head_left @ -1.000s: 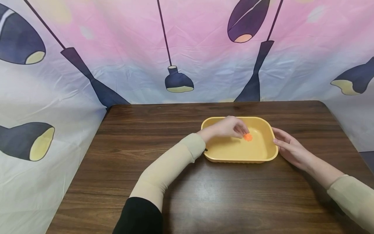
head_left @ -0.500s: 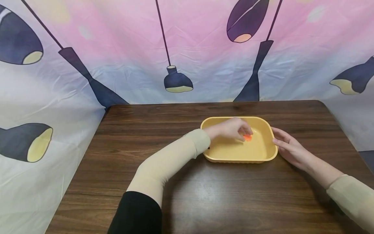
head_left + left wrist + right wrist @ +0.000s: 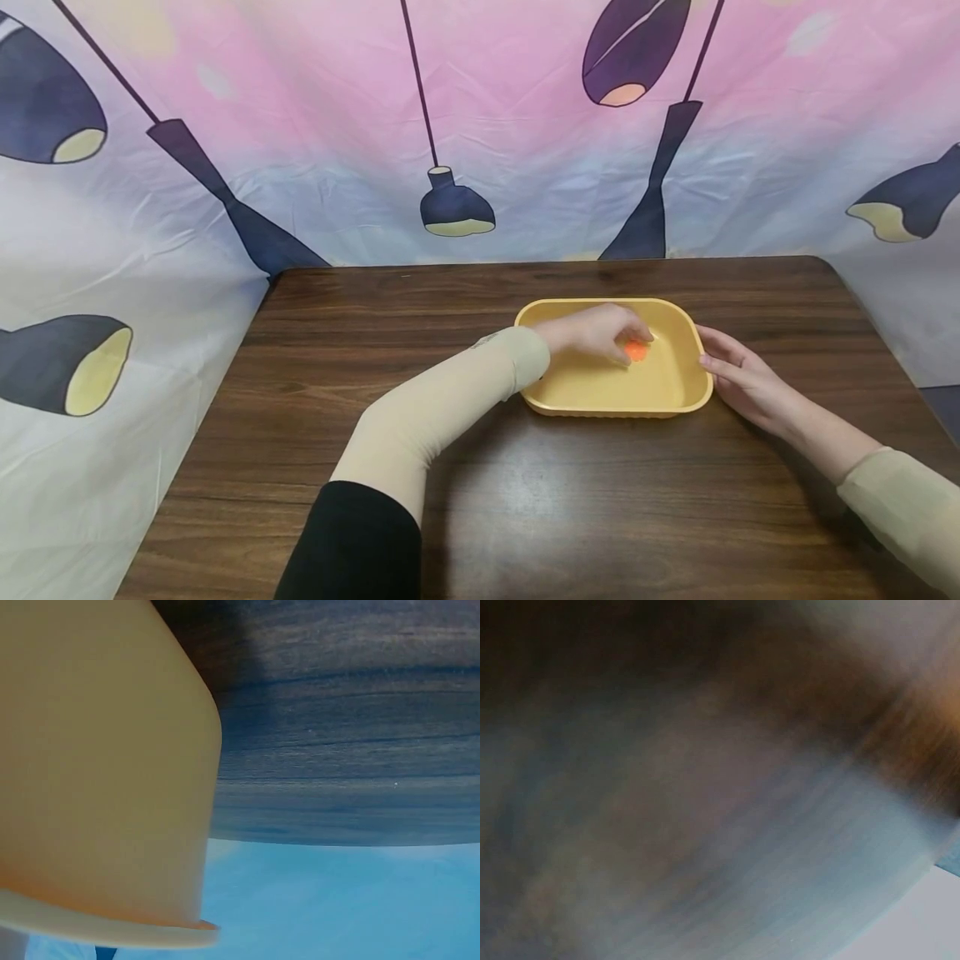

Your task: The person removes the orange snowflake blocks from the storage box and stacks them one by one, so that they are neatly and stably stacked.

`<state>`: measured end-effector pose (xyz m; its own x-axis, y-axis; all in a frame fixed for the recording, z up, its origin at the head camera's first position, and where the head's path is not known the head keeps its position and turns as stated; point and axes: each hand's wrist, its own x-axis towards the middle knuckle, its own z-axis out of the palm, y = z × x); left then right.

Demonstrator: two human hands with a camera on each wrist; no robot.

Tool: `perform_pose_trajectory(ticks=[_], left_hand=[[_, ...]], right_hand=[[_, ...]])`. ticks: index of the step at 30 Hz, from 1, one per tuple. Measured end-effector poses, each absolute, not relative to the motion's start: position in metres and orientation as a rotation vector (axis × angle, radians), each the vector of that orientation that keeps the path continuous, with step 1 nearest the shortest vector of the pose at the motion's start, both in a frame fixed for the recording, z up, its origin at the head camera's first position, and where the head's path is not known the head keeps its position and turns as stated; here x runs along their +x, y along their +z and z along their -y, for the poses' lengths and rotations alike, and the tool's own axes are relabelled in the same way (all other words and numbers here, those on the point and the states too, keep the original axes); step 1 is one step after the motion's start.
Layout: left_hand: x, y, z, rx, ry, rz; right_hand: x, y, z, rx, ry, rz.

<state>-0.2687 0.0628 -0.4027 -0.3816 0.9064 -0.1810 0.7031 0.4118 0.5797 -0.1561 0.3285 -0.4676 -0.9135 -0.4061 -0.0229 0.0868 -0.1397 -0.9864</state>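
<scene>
A yellow plastic basin (image 3: 611,392) with rounded corners stands on the table, right of centre in the head view. My left hand (image 3: 596,327) reaches over its left side, fingers curved down around a small orange round piece (image 3: 636,350) on the basin floor. The piece's kind is too small to tell. At the basin's right end my right hand (image 3: 750,385) lies against the rim from outside, its thumb and fairly straight fingers touching it. A wall and rim of the basin (image 3: 105,772) fill the left wrist view, with no fingers showing. The right wrist view is blurred.
The dark wood-grain table (image 3: 337,358) extends around the basin and to the front. Behind it hangs a pale cloth backdrop (image 3: 322,167) printed with lamps. Light sleeves (image 3: 442,408) cover both forearms.
My left hand has shifted slightly right, and its thumb and fingers have spread to either side of the orange piece. The basin and right hand stay nearly in place.
</scene>
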Motion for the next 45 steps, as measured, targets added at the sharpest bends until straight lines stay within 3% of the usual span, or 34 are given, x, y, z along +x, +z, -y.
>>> perform_pose_trajectory(ticks=[19,45], left_hand=[[-0.265,-0.413,-0.06,1.52,0.397,-2.332],[-0.259,-0.389,-0.049,1.356,0.517,-2.356]], right_hand=[[-0.157,-0.466,-0.327,-0.383,-2.158,-1.778],[-0.156,-0.469,-0.329,-0.4,-2.175,-1.74]])
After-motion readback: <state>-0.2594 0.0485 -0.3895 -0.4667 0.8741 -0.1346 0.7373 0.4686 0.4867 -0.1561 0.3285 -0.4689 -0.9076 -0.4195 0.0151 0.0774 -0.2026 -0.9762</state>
